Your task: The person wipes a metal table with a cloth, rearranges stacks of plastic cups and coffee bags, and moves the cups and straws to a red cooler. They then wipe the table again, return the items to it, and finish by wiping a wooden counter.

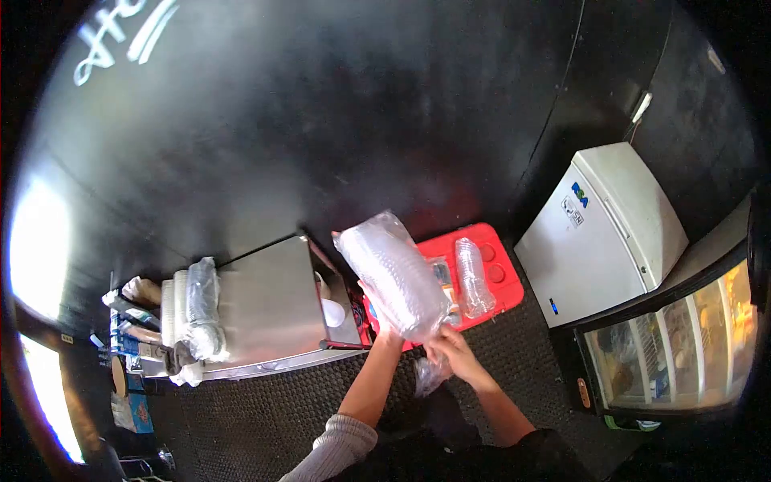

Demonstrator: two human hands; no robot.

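Observation:
A long stack of clear plastic cups or lids in a plastic bag lies slanted across my left hand, which supports it from beneath at its near left side. My left fingers are mostly hidden under the bag. At the bag's near end, my right hand is closed on the gathered plastic, and a loose crumpled piece hangs below. Behind the stack is a red cooler lid with round recesses. On it rests a second, narrower sleeve of clear plastic cups, beside some small partly hidden items.
Left of the cooler stands a stainless steel counter bearing wrapped stacks of cups. A white chest freezer and a glass-fronted display fridge are on the right. Dark textured matting covers the floor below a black wall.

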